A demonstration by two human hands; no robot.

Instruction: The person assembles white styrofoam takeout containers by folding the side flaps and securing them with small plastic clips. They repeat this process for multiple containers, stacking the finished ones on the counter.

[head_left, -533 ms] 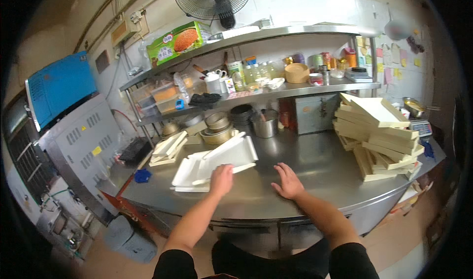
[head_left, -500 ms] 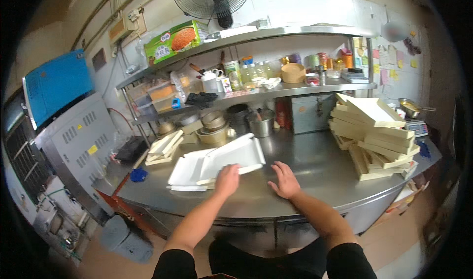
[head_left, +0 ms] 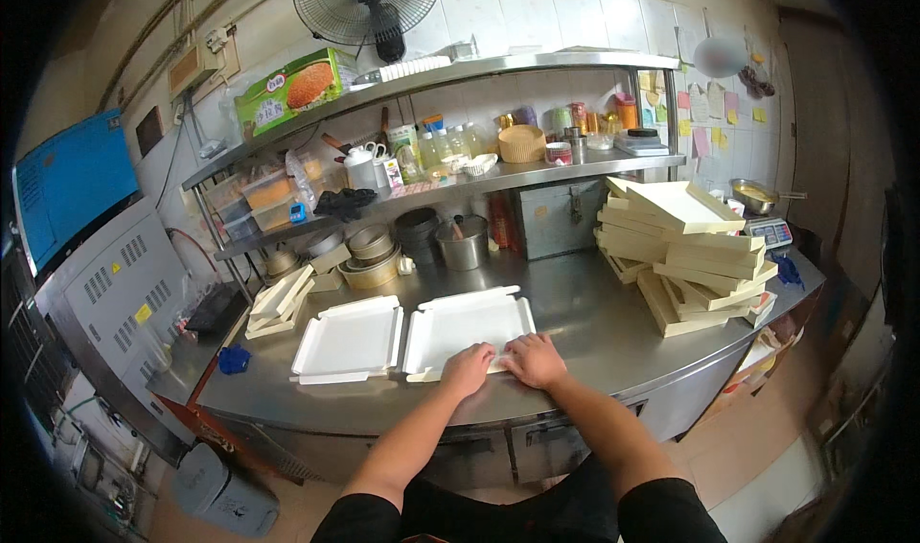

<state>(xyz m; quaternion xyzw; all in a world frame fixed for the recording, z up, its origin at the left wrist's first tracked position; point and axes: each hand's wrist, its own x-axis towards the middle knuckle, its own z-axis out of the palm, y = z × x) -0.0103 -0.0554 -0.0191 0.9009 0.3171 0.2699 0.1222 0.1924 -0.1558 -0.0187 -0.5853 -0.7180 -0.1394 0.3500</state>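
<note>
A flat white cardboard box blank (head_left: 465, 330) with low, partly raised flaps lies on the steel worktop in front of me. My left hand (head_left: 467, 368) is closed on its near edge, fingers curled at the flap. Close beside it, my right hand (head_left: 535, 360) grips the same edge near the right corner, fingertips bent inward. The two hands almost meet, and they cover part of that flap. To the left, a second white box blank (head_left: 348, 337) lies apart, untouched.
Cream folded cardboard boxes (head_left: 704, 255) stand in a leaning stack at the right. A smaller pile of boxes (head_left: 278, 303) sits at the left, near a blue cloth (head_left: 233, 359). Behind are cake tins (head_left: 369, 260), a metal pot (head_left: 462, 246) and a grey metal case (head_left: 561, 219), under a loaded shelf (head_left: 441, 194).
The right-hand blank has come down off the other one and now lies separately beside it. My right hand has moved from the bare worktop to its near edge. The view has shifted.
</note>
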